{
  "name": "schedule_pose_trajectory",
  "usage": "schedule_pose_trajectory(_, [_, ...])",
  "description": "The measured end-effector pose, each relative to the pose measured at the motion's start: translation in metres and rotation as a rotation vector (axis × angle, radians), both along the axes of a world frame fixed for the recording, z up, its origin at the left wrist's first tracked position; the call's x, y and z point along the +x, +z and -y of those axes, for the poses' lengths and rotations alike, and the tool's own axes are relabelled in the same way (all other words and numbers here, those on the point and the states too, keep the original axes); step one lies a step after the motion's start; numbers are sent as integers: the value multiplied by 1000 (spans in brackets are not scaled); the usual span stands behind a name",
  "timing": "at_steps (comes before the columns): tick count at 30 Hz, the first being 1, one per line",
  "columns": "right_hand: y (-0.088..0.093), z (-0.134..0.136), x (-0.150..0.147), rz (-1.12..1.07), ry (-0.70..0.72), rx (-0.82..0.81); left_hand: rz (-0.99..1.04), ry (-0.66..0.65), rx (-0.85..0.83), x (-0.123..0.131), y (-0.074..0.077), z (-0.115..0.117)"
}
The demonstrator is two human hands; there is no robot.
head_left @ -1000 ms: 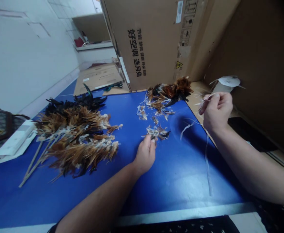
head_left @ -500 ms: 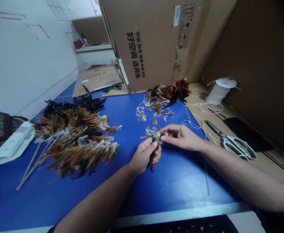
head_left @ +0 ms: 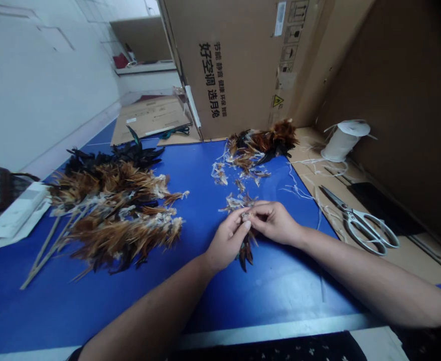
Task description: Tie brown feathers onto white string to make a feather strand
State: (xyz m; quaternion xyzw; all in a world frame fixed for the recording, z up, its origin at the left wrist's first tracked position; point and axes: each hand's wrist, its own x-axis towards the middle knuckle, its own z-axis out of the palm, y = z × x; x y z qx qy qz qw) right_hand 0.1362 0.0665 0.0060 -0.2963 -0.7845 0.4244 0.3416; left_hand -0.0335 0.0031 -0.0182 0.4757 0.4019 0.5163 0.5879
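Note:
My left hand and my right hand meet over the blue table top, fingers pinched together on a small bundle of brown and black feathers that hangs down between them. Loose feather bits lie just beyond my fingertips. A heap of loose feathers lies further back by the cardboard box.
Finished feather sticks are piled at the left. A large cardboard box stands behind. Scissors and a spool of white string rest on the cardboard at the right. A white box and a bag sit at far left.
My right hand came down from near the string spool to the left hand. Both now pinch the feather bundle, which has been lifted off the loose pile and hangs lower.

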Motion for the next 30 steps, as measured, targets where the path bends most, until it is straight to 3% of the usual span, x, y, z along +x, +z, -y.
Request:
schedule_pose_trajectory(3, [-7, 0, -1, 2, -6, -53, -5, -66, -26, 0, -5, 0])
schedule_pose_trajectory(7, [-5, 0, -2, -84, -40, -234, 141, -83, -51, 2, -10, -2])
schedule_pose_trajectory(14, [8, 3, -3, -240, 129, -510, 232, -28, -82, 1, -8, -4])
schedule_pose_trajectory(23, [-1, 8, -6, -261, 15, -484, -101, 55, 8, 3, -11, 0])
schedule_pose_trajectory(30, [-1, 6, -6, -230, 4, -475, -90, 149, 1, 3, -10, 0])
